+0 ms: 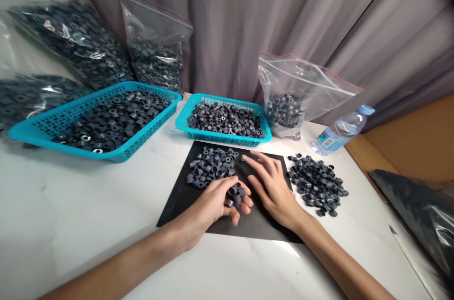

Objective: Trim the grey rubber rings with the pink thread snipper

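Several small dark grey plastic caps point(236, 193) rest in my left hand point(227, 196), which is cupped with its palm turned up and fingers curled around them. My right hand point(269, 179) is palm down over the black mat point(244, 224), its fingers spread and stretched forward. By its index fingertip is one small dark piece; whether they touch I cannot tell. Just beyond my left hand, a pile of dark grey ring-like pieces point(213, 165) lies on the mat. To the right of my right hand, another pile of dark caps point(315, 182) lies on the white table.
Behind the mat stands a blue basket point(227, 138) full of grey pieces; a larger blue basket point(122, 153) is at left. Filled zip bags point(156, 54) stand behind, another zip bag point(283, 106) at right. A water bottle point(342, 130) leans near a cardboard box point(407, 144).
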`<state>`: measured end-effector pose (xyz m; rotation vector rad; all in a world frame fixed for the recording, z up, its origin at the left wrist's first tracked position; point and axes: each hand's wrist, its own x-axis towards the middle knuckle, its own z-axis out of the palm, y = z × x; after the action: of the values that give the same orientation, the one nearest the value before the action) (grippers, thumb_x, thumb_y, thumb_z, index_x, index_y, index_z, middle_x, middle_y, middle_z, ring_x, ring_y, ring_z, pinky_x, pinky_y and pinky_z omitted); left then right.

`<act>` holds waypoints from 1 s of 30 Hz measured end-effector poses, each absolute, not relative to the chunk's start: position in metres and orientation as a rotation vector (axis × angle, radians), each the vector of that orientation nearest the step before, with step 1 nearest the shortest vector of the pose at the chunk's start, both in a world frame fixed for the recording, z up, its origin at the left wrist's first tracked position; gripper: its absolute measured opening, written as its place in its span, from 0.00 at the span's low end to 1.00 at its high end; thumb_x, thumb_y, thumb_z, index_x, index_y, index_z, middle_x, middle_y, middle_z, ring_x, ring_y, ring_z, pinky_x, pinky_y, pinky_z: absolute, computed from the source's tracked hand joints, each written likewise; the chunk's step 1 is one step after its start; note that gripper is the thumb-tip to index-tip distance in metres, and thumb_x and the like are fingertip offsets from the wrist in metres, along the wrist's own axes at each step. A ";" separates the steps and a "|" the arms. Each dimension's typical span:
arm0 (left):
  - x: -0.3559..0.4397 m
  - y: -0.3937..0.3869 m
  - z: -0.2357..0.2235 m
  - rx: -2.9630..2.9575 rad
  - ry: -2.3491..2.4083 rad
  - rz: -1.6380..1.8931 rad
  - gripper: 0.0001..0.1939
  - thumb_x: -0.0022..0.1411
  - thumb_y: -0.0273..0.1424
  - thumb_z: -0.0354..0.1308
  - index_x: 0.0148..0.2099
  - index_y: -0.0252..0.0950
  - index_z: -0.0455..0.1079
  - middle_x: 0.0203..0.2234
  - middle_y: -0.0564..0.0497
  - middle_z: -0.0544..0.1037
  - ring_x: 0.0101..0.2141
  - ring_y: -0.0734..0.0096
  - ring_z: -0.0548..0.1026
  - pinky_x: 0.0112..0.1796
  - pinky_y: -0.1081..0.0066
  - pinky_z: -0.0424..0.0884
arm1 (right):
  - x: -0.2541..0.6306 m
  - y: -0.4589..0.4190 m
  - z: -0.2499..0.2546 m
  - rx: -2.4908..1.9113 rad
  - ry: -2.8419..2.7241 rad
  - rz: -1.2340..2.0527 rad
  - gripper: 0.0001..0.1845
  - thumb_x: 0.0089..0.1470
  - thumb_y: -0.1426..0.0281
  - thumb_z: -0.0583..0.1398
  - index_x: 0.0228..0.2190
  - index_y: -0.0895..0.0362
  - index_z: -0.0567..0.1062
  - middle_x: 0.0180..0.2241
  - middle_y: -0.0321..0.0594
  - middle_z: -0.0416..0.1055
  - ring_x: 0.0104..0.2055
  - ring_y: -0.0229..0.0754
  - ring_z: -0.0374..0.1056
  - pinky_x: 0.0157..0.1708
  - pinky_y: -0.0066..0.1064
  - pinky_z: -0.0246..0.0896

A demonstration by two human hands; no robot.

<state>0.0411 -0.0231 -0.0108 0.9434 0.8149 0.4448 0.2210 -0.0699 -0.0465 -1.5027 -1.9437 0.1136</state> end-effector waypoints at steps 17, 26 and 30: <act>0.043 -0.026 -0.009 0.887 0.729 0.489 0.17 0.67 0.39 0.54 0.35 0.30 0.73 0.25 0.48 0.76 0.24 0.73 0.74 0.20 0.77 0.64 | 0.218 -0.070 -0.054 -1.408 -1.890 -0.034 0.05 0.65 0.72 0.56 0.42 0.54 0.71 0.42 0.44 0.70 0.45 0.48 0.64 0.44 0.42 0.67; 0.044 -0.024 -0.011 0.696 0.642 0.547 0.10 0.68 0.29 0.52 0.41 0.30 0.74 0.33 0.45 0.78 0.35 0.66 0.76 0.41 0.67 0.73 | 0.208 -0.073 -0.042 -1.225 -1.418 0.447 0.05 0.63 0.68 0.59 0.41 0.54 0.69 0.37 0.39 0.68 0.39 0.41 0.68 0.42 0.36 0.67; 0.044 -0.021 -0.009 0.611 0.616 0.532 0.13 0.68 0.28 0.48 0.38 0.31 0.74 0.35 0.45 0.78 0.38 0.64 0.75 0.46 0.63 0.73 | 0.201 -0.077 -0.037 -1.155 -1.393 0.563 0.07 0.63 0.69 0.59 0.44 0.53 0.72 0.37 0.39 0.70 0.39 0.41 0.68 0.41 0.34 0.67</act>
<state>0.0437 -0.0215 -0.0094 0.6107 0.6158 0.5317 0.2009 -0.0769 -0.0368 -1.1554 -1.3927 0.5629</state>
